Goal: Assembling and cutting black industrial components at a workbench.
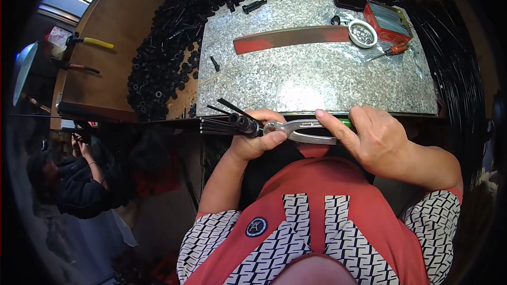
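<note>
Farthest left, I see a heap of black parts (150, 82) along the bench's (317, 74) left edge. Next, just off its front edge near the left corner, thin black rods (232, 107) point leftward; they look light and springy, so I judge them best gripped near their gathered end, since loose tips could splay. That end meets a black tube (247, 124), probably hard plastic, smooth enough to twist in a loose hold. My left hand (254, 145) is curled around this end, thumb pressing beside the head of the pliers (289, 126).

The pliers lie crosswise before the front edge; I take them for stiff, fairly heavy metal, slick where bare and surest by the green handle (346, 122). My right hand (377, 136) clasps the handles, index finger stretched along the upper one. Whether the jaws bite anything I cannot tell; the left thumb partly hides them. Toward the bench's back right corner sit a white bowl (363, 46) and, rightmost, an orange-handled screwdriver (397, 48).
</note>
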